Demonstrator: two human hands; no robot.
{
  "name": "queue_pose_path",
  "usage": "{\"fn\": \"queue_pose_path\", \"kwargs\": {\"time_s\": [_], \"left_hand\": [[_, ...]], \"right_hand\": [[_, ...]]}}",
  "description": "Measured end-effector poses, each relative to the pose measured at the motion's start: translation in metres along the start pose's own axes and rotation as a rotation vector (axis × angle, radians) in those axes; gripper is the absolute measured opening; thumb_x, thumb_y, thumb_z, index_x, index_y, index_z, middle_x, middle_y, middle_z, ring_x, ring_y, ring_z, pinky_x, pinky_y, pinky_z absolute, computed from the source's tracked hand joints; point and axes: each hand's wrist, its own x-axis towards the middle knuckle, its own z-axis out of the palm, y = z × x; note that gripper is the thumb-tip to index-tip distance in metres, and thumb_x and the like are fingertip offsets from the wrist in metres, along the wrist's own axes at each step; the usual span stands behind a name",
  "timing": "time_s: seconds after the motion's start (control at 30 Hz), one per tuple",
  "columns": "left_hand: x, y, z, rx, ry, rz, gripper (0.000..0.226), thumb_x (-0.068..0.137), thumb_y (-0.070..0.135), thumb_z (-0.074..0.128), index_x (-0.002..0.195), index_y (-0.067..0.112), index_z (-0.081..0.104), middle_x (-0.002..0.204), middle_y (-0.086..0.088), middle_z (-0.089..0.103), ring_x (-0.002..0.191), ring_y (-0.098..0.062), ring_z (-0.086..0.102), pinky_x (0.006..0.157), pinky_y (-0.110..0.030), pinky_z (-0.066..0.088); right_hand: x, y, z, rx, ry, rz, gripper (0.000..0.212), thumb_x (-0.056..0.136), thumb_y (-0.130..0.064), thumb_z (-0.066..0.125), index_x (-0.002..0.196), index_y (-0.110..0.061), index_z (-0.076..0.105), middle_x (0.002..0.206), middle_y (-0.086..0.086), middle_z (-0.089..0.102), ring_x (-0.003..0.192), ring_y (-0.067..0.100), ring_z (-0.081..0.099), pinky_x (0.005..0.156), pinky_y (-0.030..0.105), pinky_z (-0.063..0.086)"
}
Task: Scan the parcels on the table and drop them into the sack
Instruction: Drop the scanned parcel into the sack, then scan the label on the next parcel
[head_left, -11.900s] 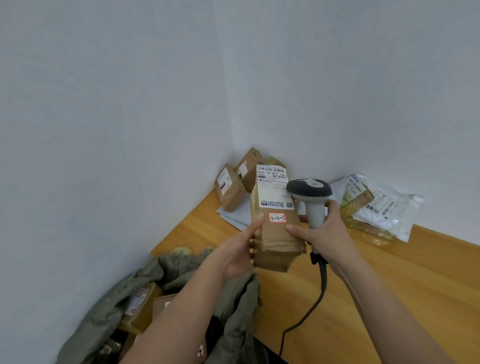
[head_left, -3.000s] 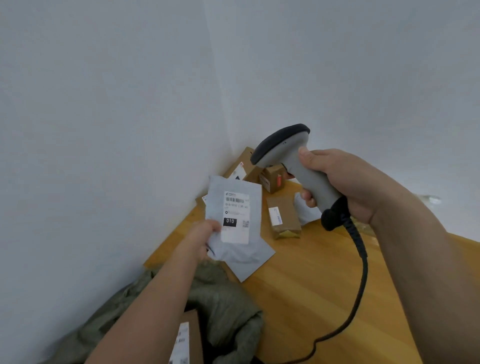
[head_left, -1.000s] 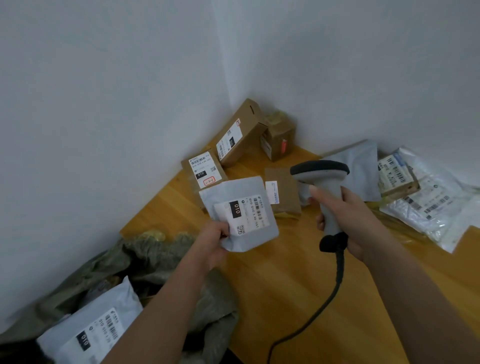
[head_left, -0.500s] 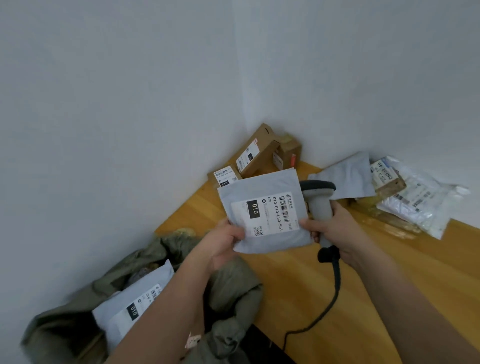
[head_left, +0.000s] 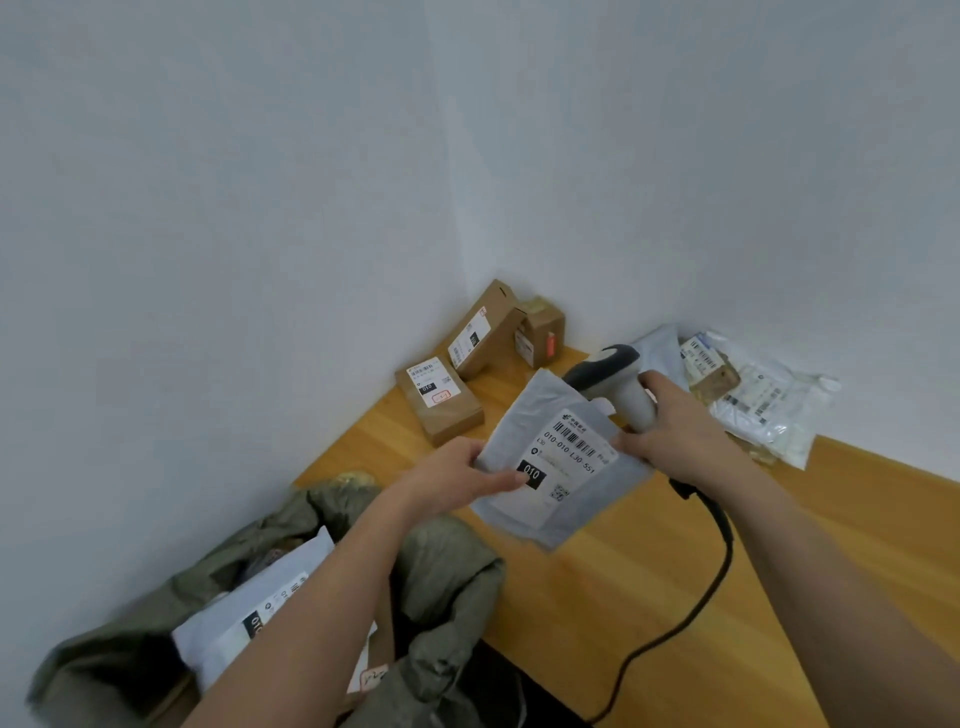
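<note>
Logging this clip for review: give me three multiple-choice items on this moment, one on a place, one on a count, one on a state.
1. Where is the grey mailer?
A. Inside the sack
B. Held above the table
C. Flat against the wall

2. How many brown boxes stand or lie near the wall corner?
A. Three
B. One
C. Six

3. What does the right hand grip?
A. Nothing
B. A brown box
C. The scanner

Answers: 1 B, the left hand pinches its edge over the wooden table. 2 A, three boxes show there. 3 C, its fingers wrap the scanner's handle.

Pale bare walls (head_left: 260, 208) meeting cornerwise
</note>
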Motion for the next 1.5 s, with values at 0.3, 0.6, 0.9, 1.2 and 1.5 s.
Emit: {"fn": "queue_pose_path", "kwargs": {"time_s": [0.3, 0.6, 0.9, 1.2, 1.5], "left_hand": [[0.009, 0.026, 0.024, 0.074, 0.176, 0.095, 0.015, 0.095, 0.027, 0.059, 0.104, 0.020, 0.069, 0.103, 0.000, 0.073, 0.098, -0.021, 0.067, 0.089, -0.042, 0.055], [0.034, 0.019, 0.056, -0.747, 0.377, -0.124, 0.029, 0.091, -0.003, 0.059, 0.116, 0.011, 0.063, 0.109, -0.007, 0.072, 0.101, -0.028, 0.067, 0.077, -0.043, 0.057], [0.033, 0.030, 0.062, -0.989, 0.515, -0.166, 0.031, 0.093, -0.009, 0.053, 0.121, 0.004, 0.056, 0.116, -0.016, 0.065, 0.096, -0.033, 0.065, 0.075, -0.046, 0.057], [0.033, 0.029, 0.060, -1.032, 0.568, -0.234, 0.022, 0.093, -0.010, 0.052, 0.112, 0.003, 0.055, 0.099, -0.014, 0.067, 0.086, -0.032, 0.066, 0.071, -0.046, 0.058], [0.040, 0.024, 0.062, -1.014, 0.591, -0.291, 0.023, 0.093, -0.009, 0.054, 0.113, 0.002, 0.055, 0.104, -0.016, 0.067, 0.088, -0.033, 0.067, 0.062, -0.044, 0.059]], "right_hand": [[-0.001, -0.001, -0.042, -0.036, -0.015, -0.113, 0.046, 0.081, -0.020, 0.075, 0.120, -0.019, 0.051, 0.099, 0.004, 0.067, 0.083, 0.019, 0.063, 0.064, 0.030, 0.051], [-0.017, -0.010, -0.089, 0.594, -0.089, 0.139, 0.046, 0.094, -0.060, 0.049, 0.111, -0.018, 0.059, 0.075, 0.012, 0.065, 0.066, 0.022, 0.059, 0.067, 0.040, 0.049], [-0.043, -0.030, -0.120, 0.697, -0.240, 0.030, 0.039, 0.103, -0.037, 0.045, 0.115, -0.004, 0.061, 0.079, 0.010, 0.058, 0.054, 0.013, 0.056, 0.050, 0.025, 0.049], [-0.061, -0.031, -0.146, 0.627, -0.287, -0.043, 0.038, 0.101, -0.038, 0.047, 0.113, -0.005, 0.061, 0.072, 0.010, 0.059, 0.051, 0.013, 0.054, 0.046, 0.023, 0.046], [-0.077, -0.028, -0.162, 0.728, -0.269, -0.091, 0.038, 0.100, -0.034, 0.047, 0.113, 0.000, 0.059, 0.054, -0.005, 0.061, 0.046, 0.011, 0.051, 0.041, 0.020, 0.043]]}}
